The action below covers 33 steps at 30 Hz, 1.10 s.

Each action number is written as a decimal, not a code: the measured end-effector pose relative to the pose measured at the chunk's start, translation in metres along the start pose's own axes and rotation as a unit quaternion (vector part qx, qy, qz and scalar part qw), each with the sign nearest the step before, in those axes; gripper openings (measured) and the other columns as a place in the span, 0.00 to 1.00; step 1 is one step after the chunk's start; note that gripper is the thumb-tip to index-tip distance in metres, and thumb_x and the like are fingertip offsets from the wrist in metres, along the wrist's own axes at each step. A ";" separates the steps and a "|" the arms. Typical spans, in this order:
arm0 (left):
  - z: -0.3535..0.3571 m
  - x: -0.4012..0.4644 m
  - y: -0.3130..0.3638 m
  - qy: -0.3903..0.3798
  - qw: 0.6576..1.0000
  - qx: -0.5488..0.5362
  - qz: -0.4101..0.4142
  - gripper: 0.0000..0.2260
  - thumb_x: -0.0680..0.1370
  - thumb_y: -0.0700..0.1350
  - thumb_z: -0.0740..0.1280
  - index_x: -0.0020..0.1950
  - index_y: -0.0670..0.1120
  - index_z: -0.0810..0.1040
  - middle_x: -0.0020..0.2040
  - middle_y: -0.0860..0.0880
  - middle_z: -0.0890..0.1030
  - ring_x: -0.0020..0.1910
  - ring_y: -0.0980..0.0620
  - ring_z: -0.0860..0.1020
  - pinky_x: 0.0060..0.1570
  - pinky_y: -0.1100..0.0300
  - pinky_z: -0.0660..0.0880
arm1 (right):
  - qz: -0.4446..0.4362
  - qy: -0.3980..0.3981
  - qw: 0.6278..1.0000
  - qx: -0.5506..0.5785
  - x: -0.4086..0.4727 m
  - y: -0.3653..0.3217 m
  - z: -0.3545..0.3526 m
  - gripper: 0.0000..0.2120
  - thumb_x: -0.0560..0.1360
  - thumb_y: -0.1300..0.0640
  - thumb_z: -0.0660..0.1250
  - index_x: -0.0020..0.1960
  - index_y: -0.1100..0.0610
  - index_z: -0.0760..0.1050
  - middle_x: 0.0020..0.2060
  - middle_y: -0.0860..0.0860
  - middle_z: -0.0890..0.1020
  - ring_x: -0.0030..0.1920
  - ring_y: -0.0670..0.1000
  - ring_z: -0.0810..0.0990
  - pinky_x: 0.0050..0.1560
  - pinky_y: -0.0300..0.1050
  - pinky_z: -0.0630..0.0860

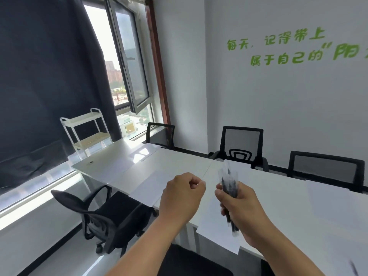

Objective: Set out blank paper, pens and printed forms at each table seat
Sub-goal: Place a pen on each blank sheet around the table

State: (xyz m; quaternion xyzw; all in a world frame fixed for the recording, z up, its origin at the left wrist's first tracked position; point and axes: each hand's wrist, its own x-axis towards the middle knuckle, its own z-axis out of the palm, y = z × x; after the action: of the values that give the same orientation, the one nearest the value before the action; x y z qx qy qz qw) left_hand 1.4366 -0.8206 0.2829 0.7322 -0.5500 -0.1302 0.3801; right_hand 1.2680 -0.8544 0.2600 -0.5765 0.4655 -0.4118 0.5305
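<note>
My right hand (242,212) grips a bundle of black pens (230,186) in clear wrappers, held upright above the white table (278,198). My left hand (182,196) hovers just left of the bundle, its fingers curled into a fist with nothing visible in them. Blank sheets lie at the seats: one sheet (149,188) under my left hand, one sheet (215,226) at the near edge below the pens, one sheet (334,206) to the right, and one sheet (237,166) at the far side.
Black mesh chairs stand around the table: one chair (107,214) at the near left, one chair (242,148) and another chair (326,168) along the far wall. A white cart (87,132) stands by the window. A dark pen (355,268) lies at the bottom right.
</note>
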 end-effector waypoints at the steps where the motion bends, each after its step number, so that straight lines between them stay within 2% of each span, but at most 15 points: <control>1: 0.004 0.011 -0.001 -0.001 1.000 -0.006 0.002 0.08 0.84 0.56 0.68 0.54 0.55 0.86 0.47 0.60 0.85 0.46 0.60 0.84 0.52 0.60 0.83 | 0.002 0.005 1.000 0.003 0.012 0.002 0.001 0.03 0.85 0.55 0.70 0.55 0.54 0.82 0.38 0.53 0.82 0.38 0.53 0.81 0.41 0.48 0.79; 8: 0.035 0.068 -0.016 -0.032 0.998 -0.052 0.001 0.07 0.83 0.57 0.69 0.51 0.57 0.85 0.46 0.62 0.85 0.43 0.58 0.86 0.51 0.50 0.87 | 0.028 0.019 0.999 0.011 0.070 0.022 0.007 0.03 0.85 0.55 0.70 0.55 0.54 0.80 0.38 0.54 0.82 0.37 0.52 0.82 0.42 0.50 0.80; 16: 0.062 0.122 -0.020 -0.079 0.990 -0.108 0.035 0.07 0.83 0.56 0.71 0.50 0.56 0.87 0.45 0.62 0.86 0.44 0.57 0.86 0.50 0.49 0.87 | 0.056 0.058 0.997 0.018 0.113 0.045 0.015 0.04 0.84 0.55 0.71 0.55 0.55 0.80 0.38 0.54 0.82 0.36 0.51 0.83 0.43 0.50 0.81; 22: 0.087 0.156 -0.065 -0.135 0.978 -0.159 0.024 0.06 0.82 0.54 0.72 0.49 0.56 0.87 0.45 0.62 0.87 0.40 0.57 0.86 0.48 0.46 0.87 | 0.078 0.104 0.992 -0.001 0.138 0.074 0.039 0.05 0.84 0.55 0.72 0.55 0.56 0.79 0.38 0.53 0.82 0.35 0.51 0.83 0.41 0.49 0.81; 28: 0.120 0.179 -0.117 -0.233 0.951 -0.203 0.014 0.04 0.83 0.53 0.73 0.50 0.57 0.87 0.46 0.63 0.86 0.38 0.57 0.86 0.49 0.48 0.87 | 0.119 0.180 0.976 -0.023 0.152 0.118 0.065 0.05 0.82 0.55 0.73 0.55 0.56 0.79 0.40 0.55 0.83 0.34 0.51 0.83 0.45 0.53 0.84; 31: 0.136 0.183 -0.138 -0.273 0.935 -0.225 -0.004 0.04 0.82 0.52 0.74 0.50 0.56 0.88 0.47 0.63 0.87 0.37 0.57 0.86 0.47 0.51 0.86 | 0.140 0.194 0.971 -0.020 0.153 0.137 0.073 0.06 0.82 0.56 0.74 0.55 0.56 0.79 0.41 0.55 0.82 0.35 0.52 0.83 0.44 0.51 0.84; 33: 0.149 0.182 -0.150 -0.296 0.925 -0.236 -0.020 0.04 0.82 0.51 0.74 0.50 0.55 0.88 0.48 0.63 0.87 0.37 0.56 0.86 0.44 0.55 0.86 | 0.154 0.205 0.966 -0.016 0.154 0.150 0.078 0.07 0.81 0.57 0.75 0.55 0.57 0.78 0.42 0.55 0.82 0.36 0.52 0.82 0.41 0.47 0.82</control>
State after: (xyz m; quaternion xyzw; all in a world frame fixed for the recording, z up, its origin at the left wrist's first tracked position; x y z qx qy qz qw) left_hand 1.5181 -1.0309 0.1184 0.5603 -0.5757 -0.4750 0.3592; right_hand 1.3631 -0.9867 0.1006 -0.4093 0.6541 -0.4267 0.4717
